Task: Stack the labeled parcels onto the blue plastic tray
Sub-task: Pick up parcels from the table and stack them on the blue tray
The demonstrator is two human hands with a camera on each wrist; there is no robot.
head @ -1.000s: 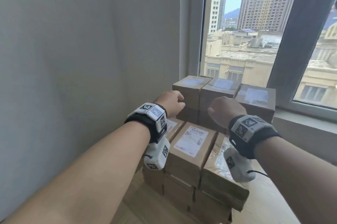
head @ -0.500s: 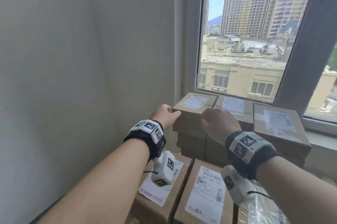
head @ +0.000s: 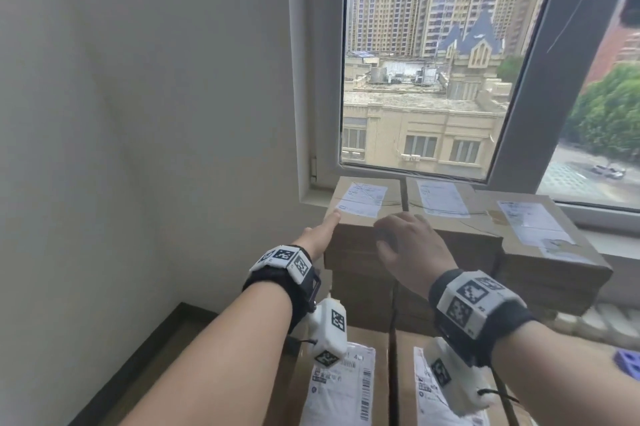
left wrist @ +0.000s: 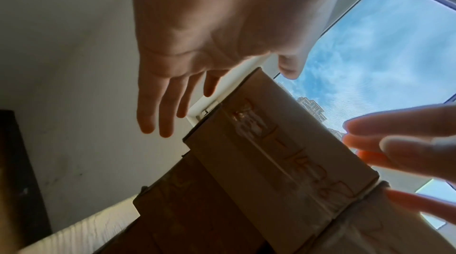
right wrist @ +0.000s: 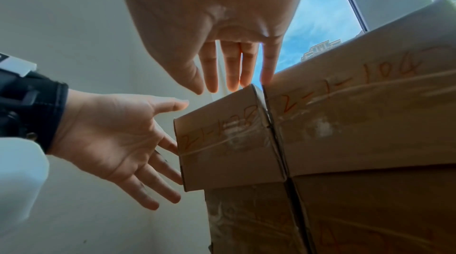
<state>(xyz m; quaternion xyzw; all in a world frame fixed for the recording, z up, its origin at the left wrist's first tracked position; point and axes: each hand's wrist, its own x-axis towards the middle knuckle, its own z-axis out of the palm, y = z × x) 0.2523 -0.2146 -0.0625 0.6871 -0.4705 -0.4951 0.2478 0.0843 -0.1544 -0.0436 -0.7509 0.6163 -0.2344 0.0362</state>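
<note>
Brown cardboard parcels with white labels are stacked in rows under the window. The top-left parcel bears orange handwriting on its near face. My left hand reaches along its left side with straight, spread fingers, at or nearly on the cardboard. My right hand hovers over the parcel's top front edge near the seam with the neighbouring parcel, fingers straight and pointing down. Neither hand holds anything. In the left wrist view the left hand's fingers hang beside the parcel.
A third top parcel sits to the right. Lower labelled parcels lie just below my wrists. The grey wall is close on the left, the window frame just behind the stack. A small blue-violet plastic piece shows at the right edge.
Both hands were loosely curled and have opened with straight fingers. They have moved up and forward to the top-left parcel, and the view has risen with them.
</note>
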